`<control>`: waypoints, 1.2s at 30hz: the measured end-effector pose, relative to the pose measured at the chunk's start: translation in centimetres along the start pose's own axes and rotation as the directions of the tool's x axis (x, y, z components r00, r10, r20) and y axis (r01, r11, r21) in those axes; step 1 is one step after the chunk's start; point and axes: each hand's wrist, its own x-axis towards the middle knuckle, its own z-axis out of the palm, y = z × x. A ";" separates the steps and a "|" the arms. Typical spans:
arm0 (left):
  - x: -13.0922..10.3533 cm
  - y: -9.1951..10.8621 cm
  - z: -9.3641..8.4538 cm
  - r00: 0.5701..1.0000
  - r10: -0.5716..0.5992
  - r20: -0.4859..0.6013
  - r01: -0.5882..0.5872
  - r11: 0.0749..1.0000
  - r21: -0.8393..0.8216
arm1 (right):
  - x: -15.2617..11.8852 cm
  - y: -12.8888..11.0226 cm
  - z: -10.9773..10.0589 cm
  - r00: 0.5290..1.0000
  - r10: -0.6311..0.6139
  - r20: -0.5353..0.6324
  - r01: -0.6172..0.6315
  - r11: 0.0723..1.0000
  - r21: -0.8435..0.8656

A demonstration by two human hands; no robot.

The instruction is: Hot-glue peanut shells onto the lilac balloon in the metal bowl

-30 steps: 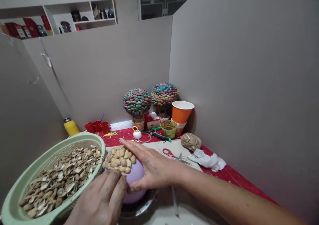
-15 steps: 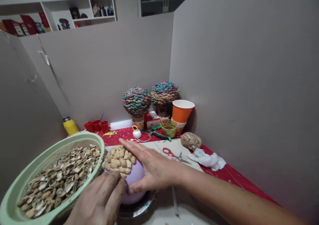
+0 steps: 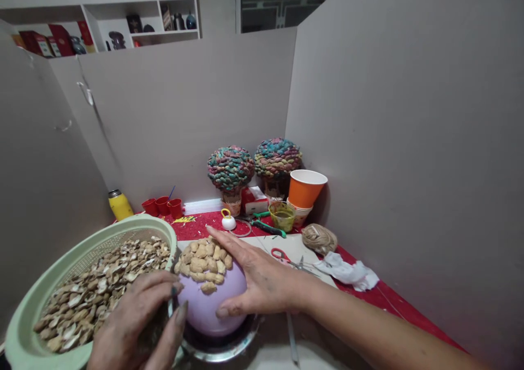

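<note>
A purple balloon (image 3: 210, 307), its top covered with peanut shells (image 3: 203, 262), sits in a shiny metal bowl (image 3: 221, 353). My right hand (image 3: 262, 282) grips the balloon's right side, thumb low on it and fingers reaching up beside the shells. Just left of the balloon is my left hand (image 3: 141, 315), thumb and fingers apart, with no shell visible between them. One shell (image 3: 208, 287) sits lowest on the balloon, below the others. Beside my left hand, a green basket (image 3: 16, 326) holds many loose shell halves (image 3: 98, 288).
Two ball-topped trees (image 3: 230, 168) covered in coloured shells stand at the back. Around them are an orange cup (image 3: 308, 189), a yellowish tub (image 3: 282, 216), pliers (image 3: 268, 228) and small red cups (image 3: 175, 208). Scissors (image 3: 282, 255), twine (image 3: 319, 239) and white tissue (image 3: 352, 270) lie right, near grey partitions (image 3: 401, 157).
My left hand has drawn back from the balloon's front and its fingers have spread, uncovering the lowest shell. My right hand keeps its hold. The view has shifted slightly.
</note>
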 end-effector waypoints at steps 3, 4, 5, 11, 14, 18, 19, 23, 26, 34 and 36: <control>0.3 0.7 0.8 0.977 -0.206 -0.047 0.194 0.964 -0.183 | -0.1 0.4 0.3 0.999 0.022 -0.025 -0.021 0.999 0.031; 0.4 0.8 1.3 0.969 -0.248 -0.018 0.238 0.947 -0.216 | -0.1 0.5 0.3 0.999 0.030 -0.030 -0.029 0.999 0.043; 0.5 0.8 1.7 0.960 -0.279 0.017 0.275 0.933 -0.231 | -0.2 0.6 0.4 0.999 0.034 -0.034 -0.032 0.998 0.053; 0.2 0.0 4.1 0.937 -0.292 0.194 0.329 0.922 -0.203 | -0.3 0.9 0.5 0.999 0.010 -0.050 -0.007 0.998 0.065; 0.0 -0.6 4.7 0.941 -0.290 0.177 0.324 0.922 -0.212 | -0.4 1.0 0.6 0.998 0.019 -0.052 -0.015 0.997 0.070; 0.0 -1.0 5.0 0.945 -0.273 0.178 0.309 0.925 -0.221 | -0.4 1.1 0.7 0.998 0.032 -0.048 -0.028 0.996 0.081; 0.0 -1.0 5.0 0.946 -0.265 0.184 0.303 0.926 -0.226 | -0.4 1.1 0.7 0.998 0.037 -0.046 -0.033 0.996 0.085; 0.0 -1.1 5.3 0.946 -0.257 0.197 0.302 0.921 -0.247 | -0.4 1.2 0.9 0.997 0.063 -0.039 -0.059 0.995 0.083; 0.1 -1.1 5.7 0.942 -0.278 0.190 0.323 0.905 -0.277 | -0.5 1.2 1.0 0.997 0.067 -0.039 -0.063 0.994 0.084; -0.1 -1.1 5.5 0.948 -0.267 0.171 0.307 0.910 -0.278 | -0.7 1.1 1.2 0.997 0.070 -0.016 -0.067 0.990 0.126; -0.1 -1.0 5.4 0.955 -0.249 0.161 0.286 0.918 -0.275 | -0.9 1.0 1.1 0.999 0.054 -0.005 -0.052 0.985 0.164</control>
